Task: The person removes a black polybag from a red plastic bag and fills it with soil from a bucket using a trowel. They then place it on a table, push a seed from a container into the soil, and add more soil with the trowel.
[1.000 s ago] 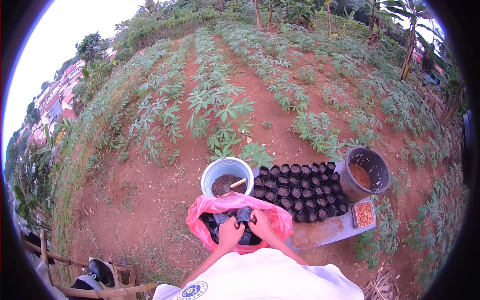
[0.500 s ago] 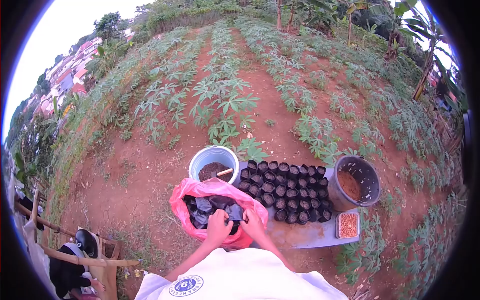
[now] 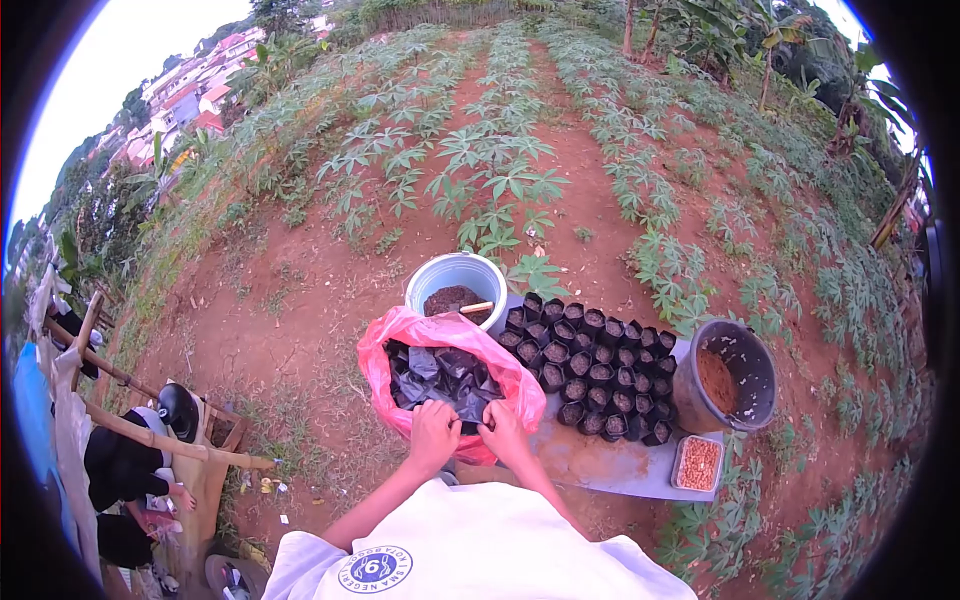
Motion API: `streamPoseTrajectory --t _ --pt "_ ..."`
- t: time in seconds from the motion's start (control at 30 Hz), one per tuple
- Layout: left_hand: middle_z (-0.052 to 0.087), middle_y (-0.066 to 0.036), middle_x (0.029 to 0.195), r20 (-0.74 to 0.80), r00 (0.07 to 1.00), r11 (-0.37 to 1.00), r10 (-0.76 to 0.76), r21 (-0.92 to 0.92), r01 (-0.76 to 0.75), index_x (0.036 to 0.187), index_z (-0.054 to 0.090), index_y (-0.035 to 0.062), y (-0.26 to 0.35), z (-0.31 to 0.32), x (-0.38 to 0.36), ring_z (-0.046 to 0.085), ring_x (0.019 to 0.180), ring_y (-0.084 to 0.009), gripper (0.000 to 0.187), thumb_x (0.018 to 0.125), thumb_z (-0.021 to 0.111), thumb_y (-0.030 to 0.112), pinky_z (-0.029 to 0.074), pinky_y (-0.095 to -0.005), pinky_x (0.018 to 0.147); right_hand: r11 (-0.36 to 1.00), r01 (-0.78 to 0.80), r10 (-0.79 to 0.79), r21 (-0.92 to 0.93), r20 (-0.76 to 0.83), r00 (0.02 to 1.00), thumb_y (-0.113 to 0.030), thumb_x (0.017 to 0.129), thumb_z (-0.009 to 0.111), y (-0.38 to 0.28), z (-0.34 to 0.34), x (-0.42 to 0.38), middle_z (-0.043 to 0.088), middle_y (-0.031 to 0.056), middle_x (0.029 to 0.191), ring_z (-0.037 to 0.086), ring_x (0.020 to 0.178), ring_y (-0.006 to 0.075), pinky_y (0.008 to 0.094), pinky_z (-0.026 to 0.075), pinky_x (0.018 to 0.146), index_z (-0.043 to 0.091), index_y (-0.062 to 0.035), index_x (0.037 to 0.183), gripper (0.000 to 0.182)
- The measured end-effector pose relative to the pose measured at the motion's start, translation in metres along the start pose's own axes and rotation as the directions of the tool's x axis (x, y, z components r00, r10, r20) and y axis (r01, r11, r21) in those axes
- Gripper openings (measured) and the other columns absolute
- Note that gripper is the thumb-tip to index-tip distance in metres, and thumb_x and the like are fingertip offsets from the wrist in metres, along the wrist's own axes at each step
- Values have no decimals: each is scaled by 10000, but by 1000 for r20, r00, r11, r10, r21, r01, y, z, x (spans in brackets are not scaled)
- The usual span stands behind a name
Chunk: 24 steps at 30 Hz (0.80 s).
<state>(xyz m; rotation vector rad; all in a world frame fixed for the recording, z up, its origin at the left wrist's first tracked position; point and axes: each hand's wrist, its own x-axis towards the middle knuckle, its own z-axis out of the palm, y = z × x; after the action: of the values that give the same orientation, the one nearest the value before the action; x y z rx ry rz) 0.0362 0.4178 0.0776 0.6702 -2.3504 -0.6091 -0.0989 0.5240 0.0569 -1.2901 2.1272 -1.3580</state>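
A pink plastic bag (image 3: 525,385) stands open in front of me, with crumpled black plastic bags (image 3: 440,375) inside. At its near edge my left hand (image 3: 435,435) pinches black plastic. Beside it, my right hand (image 3: 502,430) is closed on the other side of the same black plastic. Both sets of fingers are drawn together a short way apart. Rows of soil-filled black bags (image 3: 590,370) stand on a grey board (image 3: 570,455) to the right. Behind the pink bag is a light blue bucket (image 3: 415,290) of dark soil with a pale stick in it.
A dark bucket (image 3: 690,395) with reddish soil stands at the right end of the board, near a clear tray of orange-brown grains (image 3: 698,464). Leafy plants grow in rows ahead. At lower left, a person in black (image 3: 120,465) is by a bamboo rail (image 3: 190,448).
The view has shifted, so most of the scene sits further right, with more of the lower left showing. My hands remain closed on the black plastic at the bag's near edge.
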Motion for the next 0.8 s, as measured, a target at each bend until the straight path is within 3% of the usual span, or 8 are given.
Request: streamPoseTrajectory --t 0.27,0.43,0.47,0.5,0.6,0.63,0.7,0.8 --pt "520 -105 800 -1 999 998 -43 46 43 782 523 65 8 -1 -3 530 814 -308 174 713 681 45 380 -423 746 998 -55 47 38 187 981 -28 747 718 2 -4 -2 536 97 742 587 682 228 353 479 629 500 -26 872 251" --pt "498 -113 810 -48 998 999 -44 -31 42 789 488 50 13 -5 10 519 810 -322 197 719 672 60 380 -437 738 987 -72 67 144 43 997 -39 800 709 18 6 2 577 54 792 594 697 151 322 481 606 484 -41 912 251" --pt "488 -113 804 -79 995 997 -61 -51 57 785 474 45 13 -5 12 515 805 -322 196 723 660 55 379 -440 735 880 -293 282 374 85 956 -29 815 695 19 8 6 567 41 812 580 697 127 297 478 596 478 -52 934 248" --pt "479 -113 797 -109 991 995 -84 -69 77 782 459 41 12 -6 15 511 801 -321 196 727 647 49 377 -443 732 672 -474 461 569 180 869 -20 830 681 11 8 11 557 28 832 566 697 103 272 474 585 472 -63 956 248" --pt "468 -114 788 -98 990 992 -101 -89 92 787 449 37 6 -6 31 509 796 -321 185 730 625 40 375 -445 732 578 -467 463 669 202 863 23 836 646 -9 12 30 508 15 832 526 667 82 238 465 570 470 -74 1012 267" --pt "474 -115 790 -103 990 990 -98 -108 86 800 460 34 1 -5 37 513 798 -323 176 727 619 37 375 -443 735 578 -470 468 667 201 861 23 836 646 -2 19 36 508 15 832 526 667 82 238 465 570 470 -74 1012 267" --pt "473 -114 786 -127 986 987 -107 -133 90 798 460 35 -14 -5 50 511 795 -324 176 729 621 41 372 -443 730 885 -275 303 376 -16 953 19 744 674 19 35 51 513 25 861 541 808 131 291 482 715 502 -43 1018 329" --pt "493 -131 834 -104 988 985 -118 -139 103 835 479 21 -46 -15 70 530 816 -332 173 733 618 22 402 -442 740 930 -248 276 270 -70 959 38 745 650 -14 33 76 498 21 875 533 793 132 283 476 714 512 -52 1046 344"
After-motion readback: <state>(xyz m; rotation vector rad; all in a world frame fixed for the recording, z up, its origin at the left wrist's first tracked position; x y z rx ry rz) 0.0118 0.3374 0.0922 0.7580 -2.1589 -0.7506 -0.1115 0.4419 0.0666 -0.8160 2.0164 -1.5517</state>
